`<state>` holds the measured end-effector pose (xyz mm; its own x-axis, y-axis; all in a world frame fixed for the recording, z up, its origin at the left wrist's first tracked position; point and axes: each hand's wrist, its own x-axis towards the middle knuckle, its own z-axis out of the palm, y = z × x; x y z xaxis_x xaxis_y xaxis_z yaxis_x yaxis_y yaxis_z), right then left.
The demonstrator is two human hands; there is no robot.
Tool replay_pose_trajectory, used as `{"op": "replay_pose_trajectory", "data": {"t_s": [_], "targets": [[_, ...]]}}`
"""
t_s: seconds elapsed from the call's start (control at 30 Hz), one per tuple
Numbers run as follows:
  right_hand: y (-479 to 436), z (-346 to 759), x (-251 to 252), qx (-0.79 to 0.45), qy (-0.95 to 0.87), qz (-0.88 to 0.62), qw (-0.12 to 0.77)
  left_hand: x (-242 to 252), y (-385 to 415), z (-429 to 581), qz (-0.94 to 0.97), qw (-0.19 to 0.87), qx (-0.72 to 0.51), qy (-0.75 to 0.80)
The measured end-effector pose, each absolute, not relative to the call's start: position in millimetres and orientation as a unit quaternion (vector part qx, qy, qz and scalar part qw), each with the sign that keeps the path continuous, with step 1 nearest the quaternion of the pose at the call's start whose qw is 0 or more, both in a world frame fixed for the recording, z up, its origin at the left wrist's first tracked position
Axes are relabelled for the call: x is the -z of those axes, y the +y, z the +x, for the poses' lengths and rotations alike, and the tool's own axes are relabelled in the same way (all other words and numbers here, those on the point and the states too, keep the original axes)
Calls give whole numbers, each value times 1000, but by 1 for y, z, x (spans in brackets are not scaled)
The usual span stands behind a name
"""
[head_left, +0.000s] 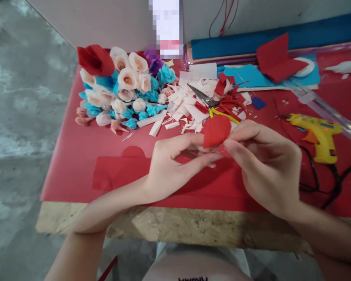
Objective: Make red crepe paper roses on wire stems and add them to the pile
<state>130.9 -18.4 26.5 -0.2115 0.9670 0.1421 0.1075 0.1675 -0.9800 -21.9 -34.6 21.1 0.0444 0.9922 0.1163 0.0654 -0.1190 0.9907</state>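
A rounded red paper petal (217, 131) is up between my two hands, above the red-covered table. My right hand (266, 164) pinches its lower right edge between thumb and fingers. At its left side, my left hand (178, 166) has fingers behind the petal, with the thumb below and apart from them. Under my hands lies a strip of red paper (119, 171), with a rounded red piece (133, 152) at its upper edge. Just beyond the petal, scissors (212, 102) with red and yellow handles rest on white and red paper scraps (181, 101).
Paper flowers (127, 80) in white, blue and red crowd the back left. A yellow glue gun (321, 134) with a black cable lies at right. Behind it are a clear plastic-wrapped length (330, 107), folded red paper (273, 58) and blue paper rolls (251, 41).
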Motion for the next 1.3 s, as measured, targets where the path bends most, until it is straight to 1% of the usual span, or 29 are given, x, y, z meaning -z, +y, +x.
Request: {"op": "replay_pose_trajectory", "data": {"t_s": [0.13, 0.3, 0.43, 0.47, 0.5, 0.57, 0.67, 0.73, 0.97, 1.1, 1.3], "targets": [[-18, 131, -28, -484, -613, -417, 466, -28, -32, -22, 502, 549, -498, 445], [-7, 133, -29, -476, -575, -425, 513, -29, -30, -26, 477, 585, -497, 429], [22, 149, -24, -452, -605, -422, 502, -27, -30, -29, 467, 603, -492, 419], [30, 155, -22, -433, -614, -425, 505, -27, -30, -30, 465, 606, -494, 416], [38, 162, -19, -414, -631, -436, 490, -27, -30, -30, 462, 609, -495, 413], [50, 177, -16, -346, -651, -477, 478, -28, -31, -30, 457, 617, -497, 404], [62, 196, -11, -194, -686, -563, 417, -29, -31, -30, 441, 631, -500, 396], [67, 202, -10, -165, -700, -582, 379, -30, -31, -30, 425, 641, -504, 393], [64, 191, -20, -344, -676, -520, 393, -28, -29, -32, 414, 651, -505, 388], [45, 175, -28, -412, -654, -484, 411, -28, -28, -31, 406, 662, -499, 384], [12, 151, -41, -482, -689, -402, 362, -28, -27, -29, 402, 660, -509, 379]]}}
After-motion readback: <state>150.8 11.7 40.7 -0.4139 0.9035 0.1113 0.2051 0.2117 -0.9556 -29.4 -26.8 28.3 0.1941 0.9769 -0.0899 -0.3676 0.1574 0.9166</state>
